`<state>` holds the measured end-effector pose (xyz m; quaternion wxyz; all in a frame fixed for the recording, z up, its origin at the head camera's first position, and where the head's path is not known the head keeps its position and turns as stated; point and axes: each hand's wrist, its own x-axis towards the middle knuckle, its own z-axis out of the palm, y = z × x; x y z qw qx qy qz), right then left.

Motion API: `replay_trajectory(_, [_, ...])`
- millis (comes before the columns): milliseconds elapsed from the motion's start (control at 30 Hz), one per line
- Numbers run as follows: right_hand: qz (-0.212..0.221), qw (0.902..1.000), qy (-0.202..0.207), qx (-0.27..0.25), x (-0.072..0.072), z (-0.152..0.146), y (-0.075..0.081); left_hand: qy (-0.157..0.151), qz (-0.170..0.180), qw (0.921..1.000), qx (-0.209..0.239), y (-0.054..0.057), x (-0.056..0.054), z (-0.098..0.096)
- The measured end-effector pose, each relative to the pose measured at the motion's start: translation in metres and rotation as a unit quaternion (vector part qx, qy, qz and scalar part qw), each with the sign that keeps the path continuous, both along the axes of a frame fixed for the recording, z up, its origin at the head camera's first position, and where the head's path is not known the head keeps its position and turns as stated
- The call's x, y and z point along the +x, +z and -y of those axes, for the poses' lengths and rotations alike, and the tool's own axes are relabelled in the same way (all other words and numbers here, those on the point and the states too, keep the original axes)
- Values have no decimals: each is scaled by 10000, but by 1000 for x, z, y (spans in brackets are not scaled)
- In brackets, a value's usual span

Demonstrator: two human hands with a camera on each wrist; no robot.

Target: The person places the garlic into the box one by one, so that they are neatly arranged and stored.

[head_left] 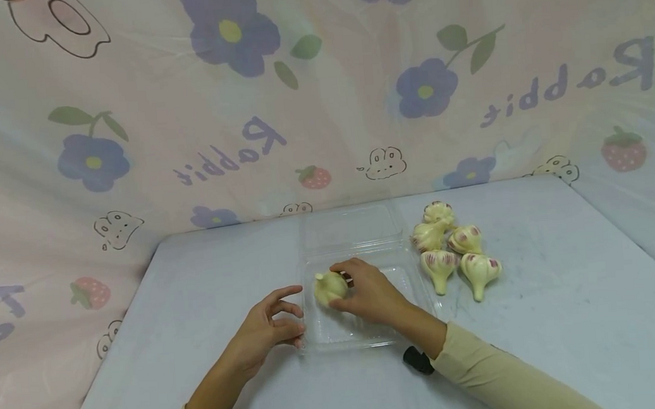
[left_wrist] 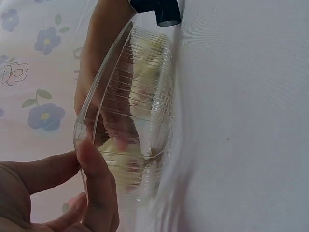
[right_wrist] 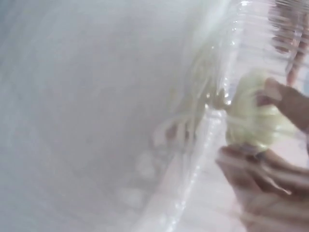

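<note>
My right hand [head_left: 372,293] holds a pale garlic bulb [head_left: 330,288] between thumb and fingers, over the left part of the clear plastic container [head_left: 365,336]. Its stem end points up and left in the head view. The right wrist view shows the bulb [right_wrist: 253,113] blurred behind the ribbed clear wall, with fingers on either side. At the container's left side is my left hand [head_left: 264,329], fingers spread and lightly bent, their tips at the rim. In the left wrist view, fingertips touch the rim [left_wrist: 81,129] from outside.
Right of the container lie several garlic bulbs [head_left: 439,266] with purple streaks, close together on the white table [head_left: 569,314]. The container's clear lid [head_left: 352,225] is folded back behind it. A patterned cloth [head_left: 343,102] hangs behind the table. Black wrist devices [head_left: 417,360] sit at both wrists.
</note>
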<state>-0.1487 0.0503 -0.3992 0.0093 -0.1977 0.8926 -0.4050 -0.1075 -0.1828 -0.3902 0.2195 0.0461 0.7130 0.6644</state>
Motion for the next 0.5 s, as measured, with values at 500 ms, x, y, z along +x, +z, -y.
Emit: replay_trajectory(500, [102,9997,-204,27,0,2,-3,-4,61,10000,-8,-3,1,2])
